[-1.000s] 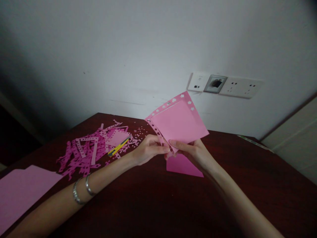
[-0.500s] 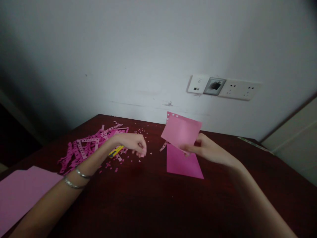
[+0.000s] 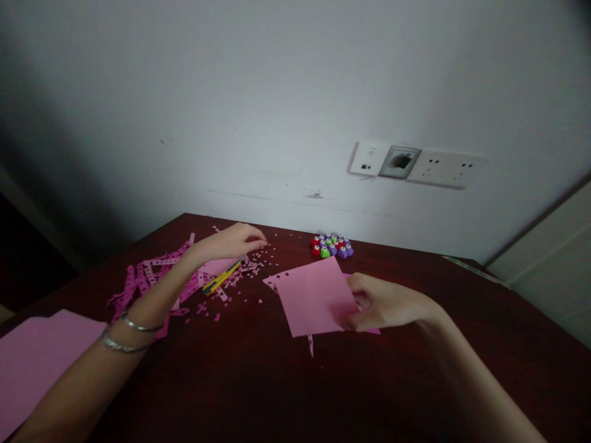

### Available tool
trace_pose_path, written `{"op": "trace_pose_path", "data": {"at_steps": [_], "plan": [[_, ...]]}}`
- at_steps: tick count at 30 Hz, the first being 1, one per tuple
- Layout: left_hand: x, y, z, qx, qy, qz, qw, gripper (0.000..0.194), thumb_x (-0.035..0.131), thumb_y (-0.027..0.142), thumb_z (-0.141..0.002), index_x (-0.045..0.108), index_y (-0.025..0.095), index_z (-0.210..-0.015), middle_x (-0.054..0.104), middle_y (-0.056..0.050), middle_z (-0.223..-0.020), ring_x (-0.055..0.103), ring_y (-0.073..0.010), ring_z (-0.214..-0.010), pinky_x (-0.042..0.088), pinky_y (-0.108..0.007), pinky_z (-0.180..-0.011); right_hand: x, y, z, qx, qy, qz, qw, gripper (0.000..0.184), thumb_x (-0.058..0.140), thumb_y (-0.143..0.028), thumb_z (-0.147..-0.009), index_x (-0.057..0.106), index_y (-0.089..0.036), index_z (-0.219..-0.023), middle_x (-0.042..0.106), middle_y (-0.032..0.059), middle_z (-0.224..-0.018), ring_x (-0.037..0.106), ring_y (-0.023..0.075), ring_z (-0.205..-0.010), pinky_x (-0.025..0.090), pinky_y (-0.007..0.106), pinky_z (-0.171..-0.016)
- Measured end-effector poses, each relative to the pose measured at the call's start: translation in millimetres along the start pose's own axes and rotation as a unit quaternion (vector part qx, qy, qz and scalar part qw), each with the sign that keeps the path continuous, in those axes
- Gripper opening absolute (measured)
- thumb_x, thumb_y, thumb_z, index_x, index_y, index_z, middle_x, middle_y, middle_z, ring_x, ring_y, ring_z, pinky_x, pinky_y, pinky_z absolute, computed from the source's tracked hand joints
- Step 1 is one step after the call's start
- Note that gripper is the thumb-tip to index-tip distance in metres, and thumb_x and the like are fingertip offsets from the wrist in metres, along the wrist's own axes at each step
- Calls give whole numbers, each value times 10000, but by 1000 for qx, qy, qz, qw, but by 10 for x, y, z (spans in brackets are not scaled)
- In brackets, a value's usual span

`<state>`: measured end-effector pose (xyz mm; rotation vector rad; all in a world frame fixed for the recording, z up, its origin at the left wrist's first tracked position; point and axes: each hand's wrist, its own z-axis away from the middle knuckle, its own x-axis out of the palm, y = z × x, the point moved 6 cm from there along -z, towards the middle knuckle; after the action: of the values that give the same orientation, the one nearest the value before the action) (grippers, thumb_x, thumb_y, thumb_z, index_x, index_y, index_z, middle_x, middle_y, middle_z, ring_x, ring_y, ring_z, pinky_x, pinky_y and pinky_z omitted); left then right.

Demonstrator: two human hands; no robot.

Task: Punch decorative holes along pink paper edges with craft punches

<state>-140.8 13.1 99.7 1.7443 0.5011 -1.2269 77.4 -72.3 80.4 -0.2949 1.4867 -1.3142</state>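
Pink paper sheet (image 3: 311,298) is lying low over the dark wooden table (image 3: 295,387), though from my remote seat I can't tell whether it's touching. The right hand (image 3: 383,304) is gripping its right edge, fingers curled closed on the paper, so the sheet is extending leftward from the grip, its longer axis running left to right with a slight rise. That hand is plainly the nearer one. The left hand (image 3: 231,242) is reaching well apart, its fingers curving down above scattered pink confetti (image 3: 244,272); I can't tell whether they're pinching any. Just below, a yellow utility knife (image 3: 222,276) is lying among punched pink strips (image 3: 148,277), and small colourful craft punches (image 3: 330,246) are sitting beyond the sheet.
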Motion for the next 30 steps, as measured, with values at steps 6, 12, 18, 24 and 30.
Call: {"op": "trace_pose_path", "data": {"at_steps": [6, 12, 18, 24, 30], "plan": [[333, 950, 77, 154, -36, 223, 962, 283, 545, 372, -802, 634, 161, -969, 661, -47, -900, 568, -113, -751, 417, -214, -635, 56, 79, 4, 35, -49, 29, 998, 69, 552, -107, -655, 576, -119, -718, 440, -52, -624, 400, 56, -529, 302, 169, -456], [430, 1007, 107, 130, -8, 253, 959, 257, 497, 339, -829, 644, 129, -817, 627, -19, -728, 513, -85, -629, 377, -187, -539, -24, -77, -11, 5, 15, -25, 1000, 284, 633, -244, -720, 630, -117, -974, 605, 27, -848, 511, 100, -676, 405, 202, -570], [459, 1075, 116, 124, -15, 237, 963, 279, 487, 361, -829, 630, 125, -786, 583, -1, -672, 466, -78, -598, 341, -188, -519, -103, -141, -48, -35, 119, -35, 992, 286, 518, -363, -839, 665, -121, -885, 607, 24, -762, 485, 95, -640, 380, 212, -557], [516, 1097, 127, 128, -41, 266, 955, 271, 489, 376, -830, 595, 136, -760, 533, 17, -665, 443, -80, -620, 342, -192, -547, -32, -142, -67, -31, 96, -7, 995, 265, 559, -357, -813, 678, -123, -854, 522, -26, -615, 385, 66, -537, 297, 194, -479], [580, 1089, 118, 142, -71, 341, 926, 228, 501, 326, -834, 574, 134, -733, 511, 21, -658, 437, -76, -620, 353, -197, -571, 12, -156, -102, -57, 88, -48, 993, 267, 571, -350, -805, 693, -116, -848, 545, -13, -613, 399, 75, -548, 329, 202, -493]]}}
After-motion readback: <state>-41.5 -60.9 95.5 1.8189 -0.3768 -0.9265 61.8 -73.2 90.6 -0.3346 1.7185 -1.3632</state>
